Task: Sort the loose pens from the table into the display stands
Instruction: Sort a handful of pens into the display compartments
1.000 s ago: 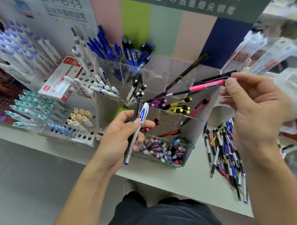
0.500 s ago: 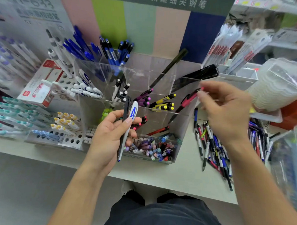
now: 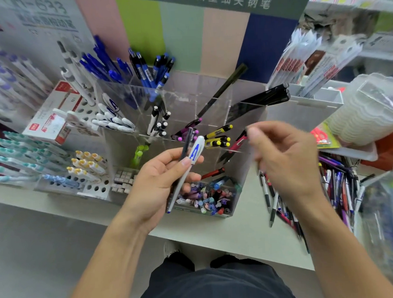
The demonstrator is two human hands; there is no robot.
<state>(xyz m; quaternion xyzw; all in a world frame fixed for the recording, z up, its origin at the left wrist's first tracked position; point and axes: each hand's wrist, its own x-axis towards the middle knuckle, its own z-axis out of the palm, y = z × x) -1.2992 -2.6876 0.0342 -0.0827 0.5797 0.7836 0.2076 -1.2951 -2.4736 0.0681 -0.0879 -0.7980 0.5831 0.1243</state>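
The right hand (image 3: 285,159) is now hanging over the clear stand (image 3: 245,116) with fingers loosely curled and nothing visible in them; it is motion-blurred, so the release is a judgement. A second ago it was pinching a pink pen out over the stand, and half a second ago it was lowering it. A pink pen (image 3: 239,140) is now sitting tip-down in the cell just beside the fingertips, next to the yellow pens (image 3: 217,138), so that pen is reading as sorted.

The left hand (image 3: 156,179) is still gripping two pens together, a white pen with a blue "A" (image 3: 191,162) and a dark pen (image 3: 187,144), thumb clamped across them. Those are still waiting for their slots; matching white "A" pens (image 3: 114,120) are standing in a cell on the left side of the stand.

The loose pen pile (image 3: 304,194) is still lying on the table (image 3: 227,232) at right, so plenty is left.

Writing: the sign up top is showing Chinese characters, roughly "细尖钢笔"; the left poster numerals are too blurred. The red and white box (image 3: 54,113) print is unreadable.
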